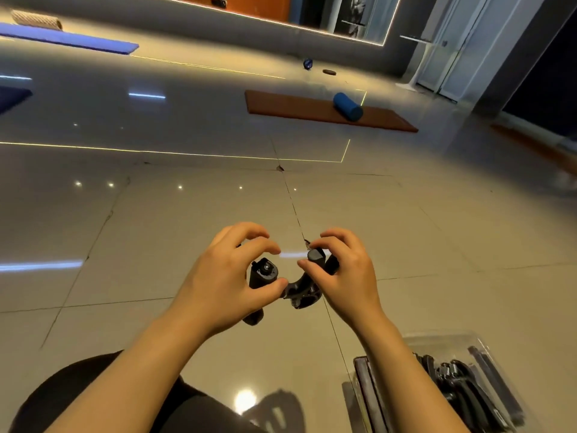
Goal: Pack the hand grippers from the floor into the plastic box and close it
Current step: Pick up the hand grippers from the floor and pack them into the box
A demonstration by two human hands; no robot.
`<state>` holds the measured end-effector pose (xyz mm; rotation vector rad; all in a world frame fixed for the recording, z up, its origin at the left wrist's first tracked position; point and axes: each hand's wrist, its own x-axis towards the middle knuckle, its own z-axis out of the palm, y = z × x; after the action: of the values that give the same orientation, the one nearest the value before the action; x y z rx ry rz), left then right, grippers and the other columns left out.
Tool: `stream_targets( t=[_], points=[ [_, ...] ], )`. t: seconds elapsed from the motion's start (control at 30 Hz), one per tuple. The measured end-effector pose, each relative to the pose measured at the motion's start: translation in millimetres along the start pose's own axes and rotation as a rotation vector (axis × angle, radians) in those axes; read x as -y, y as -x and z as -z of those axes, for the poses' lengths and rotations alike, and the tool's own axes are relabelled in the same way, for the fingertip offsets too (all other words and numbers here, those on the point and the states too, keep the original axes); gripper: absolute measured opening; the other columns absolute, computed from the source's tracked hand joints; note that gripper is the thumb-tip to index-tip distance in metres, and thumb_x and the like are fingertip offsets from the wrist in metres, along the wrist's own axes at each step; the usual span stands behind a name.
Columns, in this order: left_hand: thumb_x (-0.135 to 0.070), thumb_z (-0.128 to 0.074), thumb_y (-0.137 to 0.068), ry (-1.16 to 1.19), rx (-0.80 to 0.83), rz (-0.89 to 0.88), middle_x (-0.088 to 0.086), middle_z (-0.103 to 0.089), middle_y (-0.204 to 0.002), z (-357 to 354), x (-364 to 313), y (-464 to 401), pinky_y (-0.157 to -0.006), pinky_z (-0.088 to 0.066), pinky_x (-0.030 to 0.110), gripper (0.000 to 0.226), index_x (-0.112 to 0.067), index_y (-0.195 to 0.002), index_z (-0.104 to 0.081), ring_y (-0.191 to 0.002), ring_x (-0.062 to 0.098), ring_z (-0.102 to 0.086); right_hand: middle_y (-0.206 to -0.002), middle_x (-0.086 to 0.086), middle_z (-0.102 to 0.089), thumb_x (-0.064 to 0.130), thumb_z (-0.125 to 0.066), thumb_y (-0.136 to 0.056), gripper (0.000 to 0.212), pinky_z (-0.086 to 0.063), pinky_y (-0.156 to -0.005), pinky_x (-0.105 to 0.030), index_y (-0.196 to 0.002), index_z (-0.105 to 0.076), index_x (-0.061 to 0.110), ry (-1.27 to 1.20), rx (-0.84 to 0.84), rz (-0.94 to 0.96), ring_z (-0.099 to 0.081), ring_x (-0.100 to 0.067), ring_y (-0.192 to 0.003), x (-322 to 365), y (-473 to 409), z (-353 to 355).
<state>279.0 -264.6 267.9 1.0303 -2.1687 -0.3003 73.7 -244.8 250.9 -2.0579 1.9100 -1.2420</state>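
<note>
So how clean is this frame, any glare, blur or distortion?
Head view: warm, dim lighting; lamp glare on the glossy floor; wide-angle bending tilts the far wall; both hands, left and right, and the hand gripper read slightly soft; the plastic box is cropped.

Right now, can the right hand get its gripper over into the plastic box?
Probably yes. The right hand holds a gripper above the floor, and the box lies open close by at the lower right, beside that forearm, with nothing between them. It already holds several grippers, though.
</note>
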Motion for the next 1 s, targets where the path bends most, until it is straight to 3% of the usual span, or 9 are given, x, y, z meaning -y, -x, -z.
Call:
stream_targets(
  t=[0.1,0.27,0.57,0.7,0.83,1.0],
  points=[
    [-0.06,-0.053,-0.07,0.031,-0.022,0.062,-0.016,-0.05,-0.109,-19.7,-31.8,17.9,-0.081,-0.031,0.01,0.043,-0.03,-0.1,-0.063,-0.103,0.002,-0.044,-0.104,0.007,-0.054,0.028,-0.076,-0.077,0.022,-0.041,-0.079,-0.012,-0.093,-0.067,0.017,-0.012,0.008,0.017,-0.053,-0.012,-0.099,-13.8,20.0,36.1],
    [-0.064,-0.05,-0.068,0.027,0.018,0.179,-0.018,-0.05,-0.108,-68.0,-81.3,51.1,-0.082,-0.036,0.019,0.047,-0.031,-0.099,-0.063,-0.104,0.005,-0.045,-0.103,0.006,-0.056,0.029,-0.074,-0.077,0.022,-0.048,-0.082,-0.026,-0.095,-0.066,0.018,-0.047,0.008,0.026,-0.054,-0.012,-0.098,-51.3,55.0,101.4],
    [-0.063,-0.052,-0.069,0.018,-0.028,0.304,-0.013,-0.051,-0.107,-174.0,-192.6,86.6,-0.083,-0.037,0.018,0.046,-0.026,-0.093,-0.065,-0.104,0.01,-0.047,-0.102,0.007,-0.057,0.03,-0.074,-0.077,0.023,-0.039,-0.08,-0.011,-0.095,-0.067,0.018,-0.047,0.093,0.017,-0.053,-0.009,-0.096,-147.7,123.8,202.7],
    [-0.056,-0.061,-0.07,-0.019,-0.048,0.268,-0.01,-0.051,-0.11,-205.5,-254.8,69.3,-0.086,-0.036,0.022,0.04,-0.025,-0.094,-0.065,-0.107,0.011,-0.046,-0.097,0.009,-0.057,0.029,-0.075,-0.077,0.02,-0.038,-0.077,-0.01,-0.092,-0.067,0.019,-0.058,0.097,-0.014,-0.053,-0.008,-0.093,-198.0,140.8,254.3],
    [-0.054,-0.06,-0.073,-0.041,-0.101,0.221,-0.005,-0.053,-0.111,-227.6,-317.4,37.5,-0.087,-0.036,0.024,0.039,-0.022,-0.095,-0.064,-0.108,0.013,-0.044,-0.088,0.013,-0.058,0.031,-0.073,-0.079,0.017,-0.041,-0.073,-0.023,-0.092,-0.065,0.022,-0.06,0.103,-0.064,-0.053,-0.012,-0.089,-247.7,155.1,297.7],
    [-0.044,-0.069,-0.076,-0.115,-0.01,0.221,-0.004,-0.05,-0.12,-267.3,-372.2,13.5,-0.089,-0.032,0.024,0.029,-0.024,-0.096,-0.064,-0.114,0.01,-0.036,-0.082,0.02,-0.057,0.027,-0.073,-0.079,0.013,-0.041,-0.07,-0.022,-0.087,-0.063,0.026,-0.156,0.126,-0.091,-0.052,-0.004,-0.08,-297.6,174.3,343.1]
  ],
)
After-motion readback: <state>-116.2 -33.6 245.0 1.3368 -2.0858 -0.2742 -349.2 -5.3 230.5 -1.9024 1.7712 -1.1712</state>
